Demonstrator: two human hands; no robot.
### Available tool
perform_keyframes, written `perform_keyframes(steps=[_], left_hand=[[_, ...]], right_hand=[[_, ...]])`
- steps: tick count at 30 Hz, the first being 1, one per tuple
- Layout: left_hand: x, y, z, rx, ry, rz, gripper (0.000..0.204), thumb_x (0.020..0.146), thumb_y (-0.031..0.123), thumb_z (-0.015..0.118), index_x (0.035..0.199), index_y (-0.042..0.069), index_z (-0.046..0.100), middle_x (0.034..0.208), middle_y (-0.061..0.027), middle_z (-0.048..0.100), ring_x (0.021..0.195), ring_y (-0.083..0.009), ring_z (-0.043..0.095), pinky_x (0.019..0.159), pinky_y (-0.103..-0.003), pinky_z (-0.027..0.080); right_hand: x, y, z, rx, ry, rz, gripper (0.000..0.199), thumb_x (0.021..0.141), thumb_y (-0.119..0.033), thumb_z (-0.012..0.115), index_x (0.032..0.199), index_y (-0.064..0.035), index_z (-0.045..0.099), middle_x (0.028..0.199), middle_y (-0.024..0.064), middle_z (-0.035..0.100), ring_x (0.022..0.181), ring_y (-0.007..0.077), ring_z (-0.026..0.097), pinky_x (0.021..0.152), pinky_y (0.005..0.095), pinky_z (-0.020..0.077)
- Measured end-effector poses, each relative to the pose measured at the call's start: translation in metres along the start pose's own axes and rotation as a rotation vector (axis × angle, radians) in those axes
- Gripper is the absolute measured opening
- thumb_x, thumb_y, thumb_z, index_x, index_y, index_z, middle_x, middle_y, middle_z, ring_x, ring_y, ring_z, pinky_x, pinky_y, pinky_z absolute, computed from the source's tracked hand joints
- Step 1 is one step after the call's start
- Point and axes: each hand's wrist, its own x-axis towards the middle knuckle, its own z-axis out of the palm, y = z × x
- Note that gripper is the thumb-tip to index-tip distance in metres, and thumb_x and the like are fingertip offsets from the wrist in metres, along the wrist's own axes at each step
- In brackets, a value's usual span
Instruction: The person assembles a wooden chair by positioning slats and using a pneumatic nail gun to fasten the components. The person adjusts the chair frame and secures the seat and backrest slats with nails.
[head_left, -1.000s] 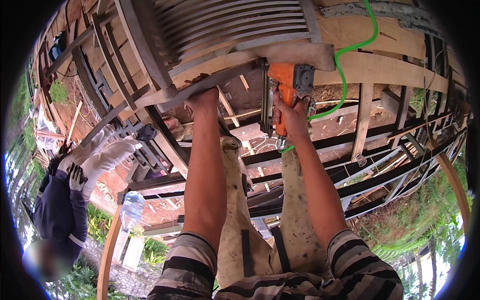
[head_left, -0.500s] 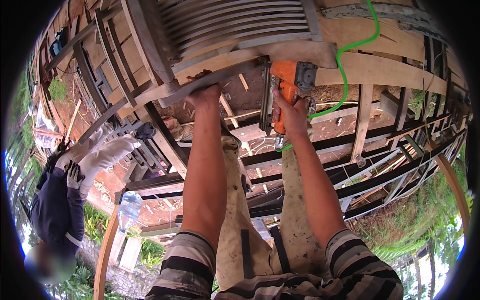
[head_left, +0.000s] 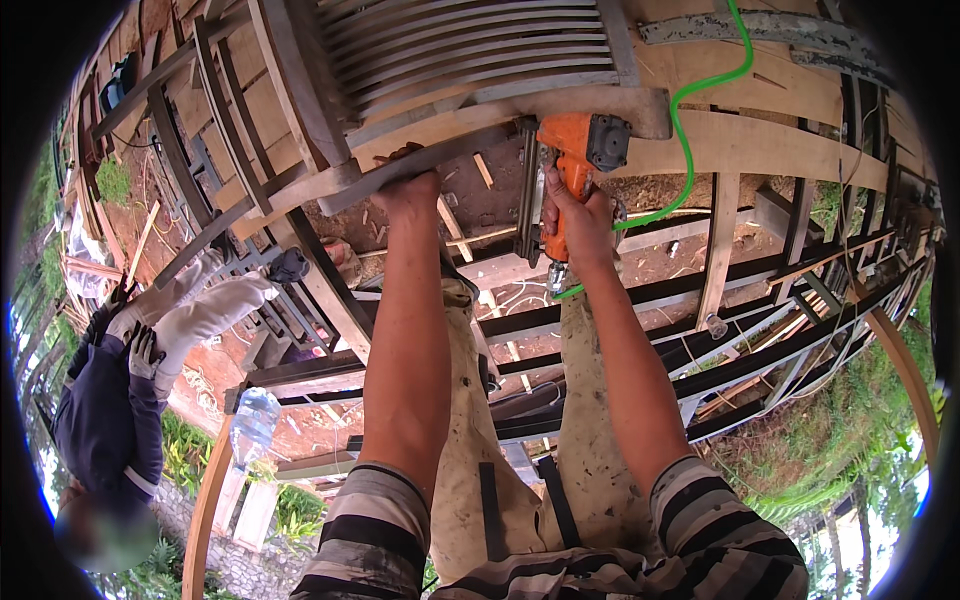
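My right hand is closed round the grip of an orange nail gun. Its dark magazine hangs on the left side, and its nose is up against the end of a dark curved wooden board. A green air hose trails from the bottom of the grip. My left hand grips that board from below near its left part; fingertips show over the upper edge. Beyond the board lies a slatted wooden panel in a frame.
Wooden beams and dark rails surround me, over reddish ground with scraps. At left a person in dark top and gloves sits with legs stretched out. A clear plastic bottle is by a post. Pale curved planks lie at right.
The view has shifted very slightly. Both hands keep their holds, and the nail gun stays at the board's end. The person at left has moved a little.
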Motion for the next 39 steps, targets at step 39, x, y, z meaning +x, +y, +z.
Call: perform_keyframes(steps=[39], left_hand=[[-0.014, -0.011, 0.009, 0.102, 0.020, 0.010, 0.032, 0.094, 0.039, 0.053, 0.076, 0.015, 0.061, 0.070, -0.0042, 0.058, 0.065, -0.0215, 0.059, 0.075, -0.041, 0.056]], right_hand=[[-0.020, 0.030, -0.026, 0.087, 0.035, -0.020, 0.030, 0.099, -0.029, 0.072, 0.113, -0.0034, 0.064, 0.064, -0.0012, 0.051, 0.050, 0.0091, 0.048, 0.048, 0.0275, 0.0411]])
